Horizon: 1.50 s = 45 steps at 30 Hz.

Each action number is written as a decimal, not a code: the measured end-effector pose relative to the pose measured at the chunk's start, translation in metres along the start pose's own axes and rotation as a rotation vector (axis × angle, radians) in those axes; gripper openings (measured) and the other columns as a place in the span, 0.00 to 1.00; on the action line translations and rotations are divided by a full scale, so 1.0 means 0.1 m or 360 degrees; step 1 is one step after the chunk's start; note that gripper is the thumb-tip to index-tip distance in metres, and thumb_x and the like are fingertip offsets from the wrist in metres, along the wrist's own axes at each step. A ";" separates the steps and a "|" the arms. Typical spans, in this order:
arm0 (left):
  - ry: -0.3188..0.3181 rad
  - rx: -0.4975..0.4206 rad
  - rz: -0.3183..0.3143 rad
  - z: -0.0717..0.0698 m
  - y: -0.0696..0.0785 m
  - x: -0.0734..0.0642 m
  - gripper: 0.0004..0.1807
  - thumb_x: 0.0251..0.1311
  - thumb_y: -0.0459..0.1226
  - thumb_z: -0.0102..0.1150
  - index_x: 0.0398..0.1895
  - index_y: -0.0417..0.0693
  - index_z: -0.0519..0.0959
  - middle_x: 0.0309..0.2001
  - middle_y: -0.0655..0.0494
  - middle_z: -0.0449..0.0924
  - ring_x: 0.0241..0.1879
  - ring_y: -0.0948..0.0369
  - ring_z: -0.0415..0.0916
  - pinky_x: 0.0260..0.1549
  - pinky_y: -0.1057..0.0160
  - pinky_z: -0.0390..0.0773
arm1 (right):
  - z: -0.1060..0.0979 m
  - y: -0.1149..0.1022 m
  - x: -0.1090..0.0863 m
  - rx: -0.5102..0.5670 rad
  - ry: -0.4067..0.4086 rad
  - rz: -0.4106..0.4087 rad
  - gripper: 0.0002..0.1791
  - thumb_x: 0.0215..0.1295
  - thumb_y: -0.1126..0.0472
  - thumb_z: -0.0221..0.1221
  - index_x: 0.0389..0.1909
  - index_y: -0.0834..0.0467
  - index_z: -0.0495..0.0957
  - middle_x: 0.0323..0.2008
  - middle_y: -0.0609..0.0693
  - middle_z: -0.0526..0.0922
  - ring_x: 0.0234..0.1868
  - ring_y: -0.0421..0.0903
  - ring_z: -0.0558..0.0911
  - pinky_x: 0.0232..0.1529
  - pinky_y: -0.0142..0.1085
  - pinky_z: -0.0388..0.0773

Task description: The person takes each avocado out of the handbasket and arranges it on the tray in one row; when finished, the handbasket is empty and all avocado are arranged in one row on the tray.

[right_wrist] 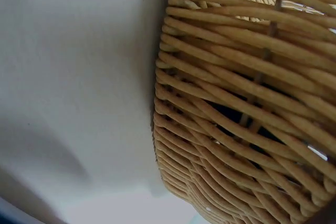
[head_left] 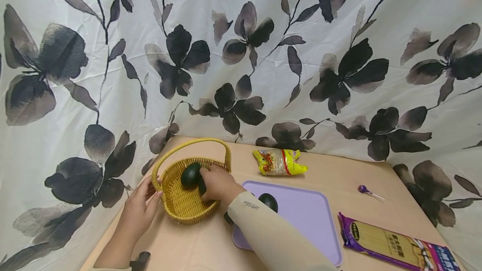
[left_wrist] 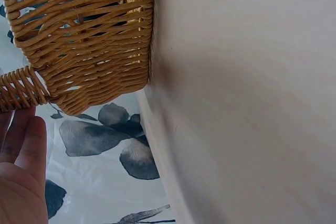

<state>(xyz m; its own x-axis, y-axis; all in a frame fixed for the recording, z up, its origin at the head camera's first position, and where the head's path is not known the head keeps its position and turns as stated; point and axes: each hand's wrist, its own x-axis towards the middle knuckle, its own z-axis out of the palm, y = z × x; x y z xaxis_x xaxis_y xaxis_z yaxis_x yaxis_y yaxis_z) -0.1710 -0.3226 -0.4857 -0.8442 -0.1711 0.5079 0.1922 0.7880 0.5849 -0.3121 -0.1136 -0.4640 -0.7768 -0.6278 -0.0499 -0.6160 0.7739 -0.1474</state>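
Note:
A yellow woven basket (head_left: 184,214) with a tall arched handle (head_left: 196,140) stands on the table. My left hand (head_left: 141,204) holds it at the left foot of the handle, thumb and fingers either side. My right hand (head_left: 218,185) reaches over the right rim into the basket and grips a dark green avocado, mostly hidden by the fingers. Against it, inside the basket, lies another dark avocado (head_left: 191,175). A further avocado (head_left: 268,202) sits on the lilac tray (head_left: 301,216), partly behind my right sleeve. In the right wrist view, the basket's wall (right_wrist: 247,98) hides my hand.
A yellow snack bag (head_left: 280,162) lies behind the tray. On the right are a lollipop (head_left: 362,189) and a purple noodle packet (head_left: 395,241). A floral curtain (head_left: 241,53) hangs along the table's back (head_left: 320,166).

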 end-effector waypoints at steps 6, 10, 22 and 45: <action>-0.0015 -0.0002 -0.0014 0.00 0.02 0.01 0.25 0.71 0.33 0.61 0.69 0.41 0.68 0.60 0.44 0.78 0.60 0.43 0.80 0.59 0.91 0.64 | 0.01 0.03 0.00 0.0017 0.0016 -0.0010 0.52 0.48 0.41 0.79 0.75 0.48 0.67 0.64 0.50 0.76 0.63 0.45 0.78 0.61 0.38 0.83; -0.0019 0.0001 -0.0019 0.01 0.03 0.02 0.26 0.70 0.32 0.62 0.69 0.41 0.68 0.61 0.44 0.78 0.60 0.43 0.80 0.60 0.89 0.65 | 0.01 0.05 -0.01 0.0036 0.0024 -0.0017 0.52 0.47 0.41 0.79 0.74 0.48 0.68 0.64 0.51 0.76 0.62 0.45 0.78 0.59 0.38 0.83; -0.0021 -0.0003 -0.0014 0.01 0.03 0.02 0.25 0.72 0.33 0.60 0.69 0.42 0.68 0.60 0.44 0.78 0.60 0.42 0.80 0.59 0.92 0.63 | -0.11 0.13 -0.07 0.0171 0.0127 -0.0077 0.49 0.46 0.44 0.75 0.72 0.48 0.70 0.62 0.50 0.77 0.56 0.43 0.80 0.54 0.34 0.83; -0.0042 0.0032 -0.0055 0.01 0.05 -0.02 0.28 0.72 0.33 0.60 0.72 0.42 0.65 0.60 0.46 0.78 0.60 0.43 0.80 0.60 0.83 0.69 | -0.29 0.41 -0.42 0.0782 0.0240 -0.0214 0.48 0.49 0.43 0.75 0.73 0.51 0.70 0.65 0.46 0.77 0.60 0.42 0.78 0.57 0.34 0.82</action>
<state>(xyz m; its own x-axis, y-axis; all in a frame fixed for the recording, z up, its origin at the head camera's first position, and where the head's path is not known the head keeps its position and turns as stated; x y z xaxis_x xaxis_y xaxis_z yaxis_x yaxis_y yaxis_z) -0.1692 -0.3184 -0.4842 -0.8631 -0.1831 0.4706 0.1526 0.7939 0.5887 -0.3083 -0.0526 -0.4395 -0.7278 -0.6716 0.1385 -0.6053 0.5342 -0.5902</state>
